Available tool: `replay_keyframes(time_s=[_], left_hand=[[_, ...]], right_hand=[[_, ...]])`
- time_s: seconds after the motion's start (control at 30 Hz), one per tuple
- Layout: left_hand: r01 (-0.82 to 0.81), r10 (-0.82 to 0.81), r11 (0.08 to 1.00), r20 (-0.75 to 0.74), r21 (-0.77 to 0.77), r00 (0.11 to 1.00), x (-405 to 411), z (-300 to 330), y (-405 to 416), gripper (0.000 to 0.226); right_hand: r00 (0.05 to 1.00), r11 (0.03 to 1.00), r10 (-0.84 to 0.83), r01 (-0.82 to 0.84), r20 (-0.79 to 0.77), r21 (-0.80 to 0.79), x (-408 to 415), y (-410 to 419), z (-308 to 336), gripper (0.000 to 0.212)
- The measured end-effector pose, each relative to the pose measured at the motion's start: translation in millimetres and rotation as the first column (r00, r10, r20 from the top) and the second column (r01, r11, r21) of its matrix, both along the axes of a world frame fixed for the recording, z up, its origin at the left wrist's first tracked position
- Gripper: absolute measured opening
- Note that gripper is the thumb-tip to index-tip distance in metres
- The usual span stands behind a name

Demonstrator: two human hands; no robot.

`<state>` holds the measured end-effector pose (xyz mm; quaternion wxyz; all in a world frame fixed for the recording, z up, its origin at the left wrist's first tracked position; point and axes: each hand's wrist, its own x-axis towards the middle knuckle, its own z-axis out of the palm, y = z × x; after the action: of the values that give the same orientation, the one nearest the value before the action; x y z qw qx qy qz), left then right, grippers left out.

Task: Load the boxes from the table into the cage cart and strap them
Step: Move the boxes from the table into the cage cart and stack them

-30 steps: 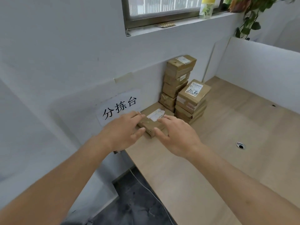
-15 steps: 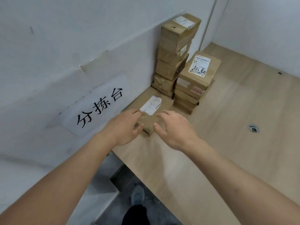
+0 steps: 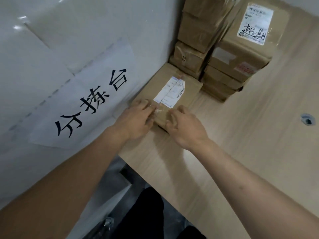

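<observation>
A flat brown cardboard box (image 3: 188,87) with a white shipping label lies on the wooden table (image 3: 259,135), against the white wall. My left hand (image 3: 136,118) grips its near left corner, fingers curled over the top edge. My right hand (image 3: 184,125) grips the near right corner, fingers curled on the box's front edge. Behind it stand two stacks of taped brown boxes: a tall stack (image 3: 198,31) by the wall and a shorter stack (image 3: 241,54) whose top box carries a handwritten label. No cage cart is in view.
A white paper sign (image 3: 89,100) with black characters is taped to the wall on the left. A round cable hole (image 3: 308,120) sits in the table at the right. Below the table edge I see dark floor and my dark trouser legs (image 3: 146,214).
The view has dipped down and closer to the flat box. Both hands have closed in from hovering at its near end to gripping its two near corners.
</observation>
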<state>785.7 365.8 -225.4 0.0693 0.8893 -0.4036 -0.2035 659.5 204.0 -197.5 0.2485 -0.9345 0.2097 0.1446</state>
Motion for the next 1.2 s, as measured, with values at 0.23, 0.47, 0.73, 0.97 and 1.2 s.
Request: replay_keyframes(time_s=[0.23,0.47,0.73,0.97,1.2], left_hand=[[0.049,-0.042,0.99,0.056,-0.131,0.998,-19,-12,2,0.053],[-0.233,0.215,0.963,-0.136,-0.135,0.967,-24,-20,5,0.076],[-0.258,0.201,0.956,-0.326,-0.141,0.924,-24,-22,9,0.093],[-0.263,0.18,0.946,-0.367,-0.188,0.912,-45,19,14,0.094],[-0.243,0.195,0.946,-0.22,-0.215,0.956,-94,80,20,0.101]], right_hand=[[0.983,0.983,-0.184,0.183,-0.026,-0.029,-11,1,-16,0.052],[0.941,0.922,-0.337,0.326,0.021,0.209,-38,-8,-42,0.072],[0.903,0.866,-0.41,0.341,0.127,0.366,-47,0,-51,0.073],[0.89,0.855,-0.418,0.317,0.183,0.41,-70,-1,-6,0.073],[0.915,0.918,-0.301,0.202,0.267,0.343,-111,-8,56,0.078]])
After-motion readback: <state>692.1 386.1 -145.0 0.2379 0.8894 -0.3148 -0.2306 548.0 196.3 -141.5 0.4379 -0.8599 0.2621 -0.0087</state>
